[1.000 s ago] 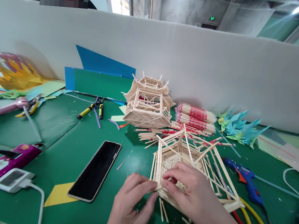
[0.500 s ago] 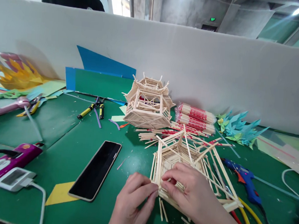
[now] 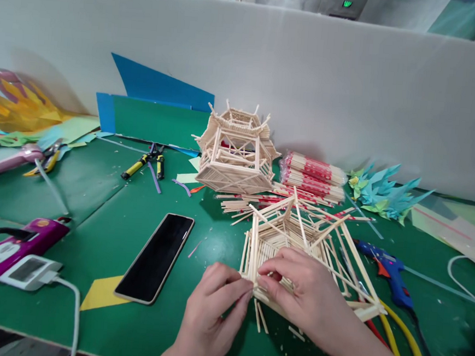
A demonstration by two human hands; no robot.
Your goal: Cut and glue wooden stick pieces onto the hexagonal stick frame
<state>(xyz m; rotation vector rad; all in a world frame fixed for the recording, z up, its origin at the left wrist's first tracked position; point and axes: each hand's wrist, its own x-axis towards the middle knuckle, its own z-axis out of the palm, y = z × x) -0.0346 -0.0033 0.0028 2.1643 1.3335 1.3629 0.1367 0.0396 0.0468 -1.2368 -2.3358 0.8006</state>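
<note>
A frame built of thin wooden sticks [image 3: 252, 250] stands tilted in front of me, its roof-like bars sloping up at the back. My left hand [image 3: 214, 308] pinches the frame's near left corner between thumb and forefinger. From the other side my right hand [image 3: 295, 284] reaches over the frame, thumb and forefinger closed at the foot of the same corner post. The fingertips hide the exact joint and any small piece between them. Behind it stands a second stick model, a small pavilion [image 3: 237, 156] with tiered eaves.
To the left lie a phone [image 3: 155, 259] and a purple power strip [image 3: 37, 242]. Yellow-handled pliers [image 3: 137, 164] lie farther back. At right are a blue glue gun [image 3: 390, 269] and yellow-handled tool [image 3: 408, 339]. Packs of sticks [image 3: 314, 170] lie before the white partition [image 3: 331, 86].
The camera has tipped slightly downward, so the scene sits higher in view. Both hands stay at the same corner of the frame, with almost no change in their grip.
</note>
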